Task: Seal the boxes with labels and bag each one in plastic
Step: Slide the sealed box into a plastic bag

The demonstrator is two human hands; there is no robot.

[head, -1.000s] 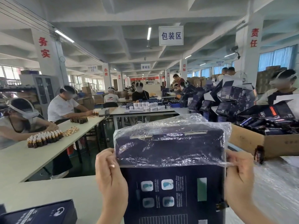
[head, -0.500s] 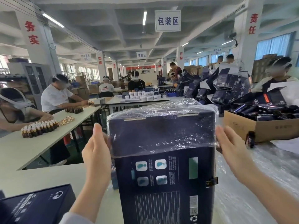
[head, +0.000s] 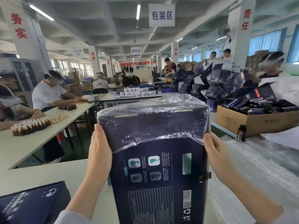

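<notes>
A tall dark blue box (head: 161, 180) stands upright on the table right in front of me, its printed back facing me. A clear plastic bag (head: 153, 123) covers its upper part, down to roughly a third of its height. My left hand (head: 99, 152) lies flat against the box's left side at the bag's lower edge. On the right side my right hand (head: 216, 156) holds the bag's lower edge. A small dark label tab (head: 205, 177) sticks out on the right edge of the box.
Another dark blue box (head: 32, 202) lies at the lower left. Loose plastic bags (head: 258, 172) cover the table to my right. A cardboard carton (head: 255, 122) of dark items sits at the back right. People work at the tables (head: 32, 139) to the left and beyond.
Both hands let go of the bag's edge, opened beside the box, then came back against its sides. The bag still covers only the top part. My view has dipped slightly.
</notes>
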